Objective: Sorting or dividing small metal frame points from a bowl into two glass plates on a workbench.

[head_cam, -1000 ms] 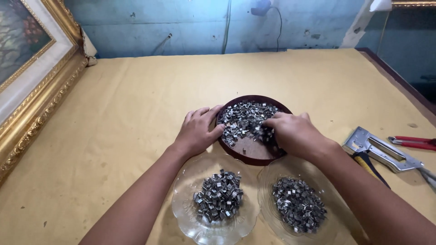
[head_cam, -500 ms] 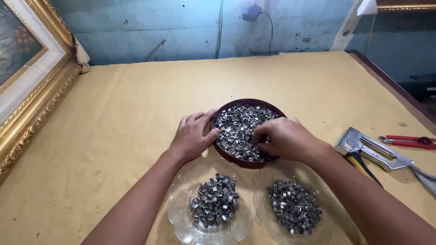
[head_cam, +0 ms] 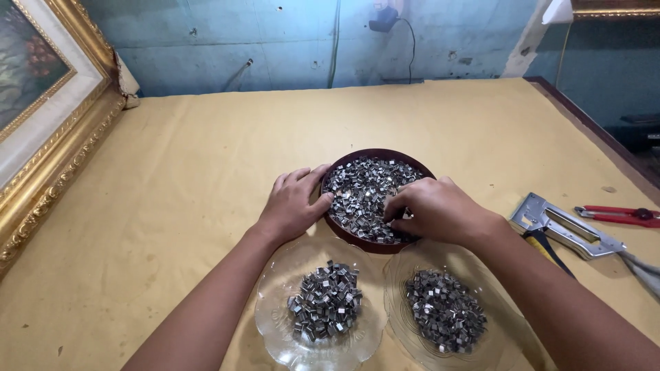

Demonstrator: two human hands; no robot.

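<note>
A dark brown round bowl [head_cam: 375, 154] full of small shiny metal clips sits in the middle of the yellow-covered table. My left hand [head_cam: 294, 203] rests against the bowl's left rim, fingers spread and holding nothing. My right hand [head_cam: 434, 208] reaches into the bowl from the right, its fingertips curled down among the clips; whether they pinch any is hidden. Two clear glass plates lie nearer to me: the left glass plate [head_cam: 275, 323] and the right glass plate [head_cam: 399, 323], each with a heap of the same clips.
A metal staple gun [head_cam: 560, 225] and a red-handled tool [head_cam: 615, 215] lie at the right. A gold picture frame [head_cam: 55, 161] leans along the left edge. A blue wall [head_cam: 275, 41] stands behind the table, whose dark right border [head_cam: 591, 127] runs diagonally.
The view has shifted slightly. My right hand has slid left and deeper into the bowl's clips. My left hand stays at the bowl's rim.
</note>
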